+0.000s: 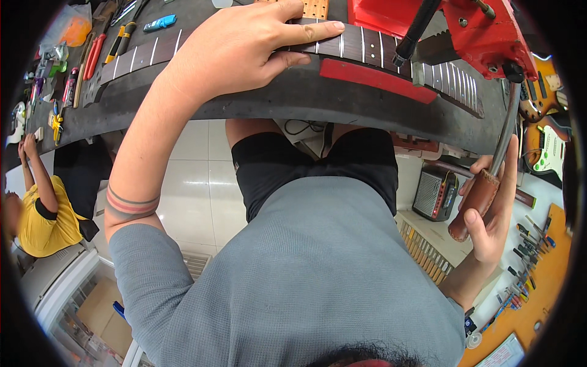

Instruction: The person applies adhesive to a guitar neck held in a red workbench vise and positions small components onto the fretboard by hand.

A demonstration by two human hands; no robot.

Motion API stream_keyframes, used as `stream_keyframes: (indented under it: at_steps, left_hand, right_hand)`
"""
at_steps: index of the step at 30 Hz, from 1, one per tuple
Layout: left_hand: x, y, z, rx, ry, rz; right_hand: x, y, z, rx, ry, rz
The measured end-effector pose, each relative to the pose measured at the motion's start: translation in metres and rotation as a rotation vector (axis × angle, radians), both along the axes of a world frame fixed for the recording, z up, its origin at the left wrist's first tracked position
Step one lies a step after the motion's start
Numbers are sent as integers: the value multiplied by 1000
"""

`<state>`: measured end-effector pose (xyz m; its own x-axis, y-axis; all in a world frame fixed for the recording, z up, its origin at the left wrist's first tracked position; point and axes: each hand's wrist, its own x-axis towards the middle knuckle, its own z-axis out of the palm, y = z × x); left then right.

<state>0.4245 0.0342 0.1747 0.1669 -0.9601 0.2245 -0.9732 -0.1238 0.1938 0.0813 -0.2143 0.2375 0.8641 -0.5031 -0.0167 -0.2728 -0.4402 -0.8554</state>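
Note:
A guitar neck (160, 50) with a dark fretboard and metal frets lies across the bench under a red press (489, 37). My left hand (244, 46) holds the neck left of the press, its index finger stretched along the board and its thumb at the near edge. The other fingertips are partly out of view at the top. My right hand (498, 214) is closed round the brown leather grip of the press lever (476, 205), which hangs down at the right. A red bar (376, 81) lies along the neck's near side, below the press head.
Pliers (95, 56), a blue tool (160, 23) and other hand tools crowd the bench's left end. At far left is a person in a yellow shirt (49, 217). Electric guitars (547, 147) and a tool board (538, 281) are at right. A small amplifier (435, 192) stands below the bench.

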Motion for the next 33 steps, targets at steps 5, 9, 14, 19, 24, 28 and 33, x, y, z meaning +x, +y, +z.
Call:
stream_keyframes:
  at_steps: [5,9,14,19,24,28,33]
  left_hand:
    - [2,-1,-3,17,1,3]
    - [0,-2,2,14,-9,-2]
    - [2,0,-2,10,2,1]
    - [0,-2,-5,43,-1,18]
    - [2,-1,-23,-70,-115,36]
    - [2,-1,-23,-61,-110,33]
    - [2,-2,-24,-69,-87,33]
  right_hand:
    - [0,-5,-9,-24,-35,40]
    - [2,-1,-10,-59,-21,8]
    - [19,14,-20,-3,-40,-81]
    - [30,17,-38,68,-106,-188]
    - [29,16,-39,117,-97,-228]
    - [29,16,-36,95,-91,-235]
    - [31,18,-36,70,-81,-252]
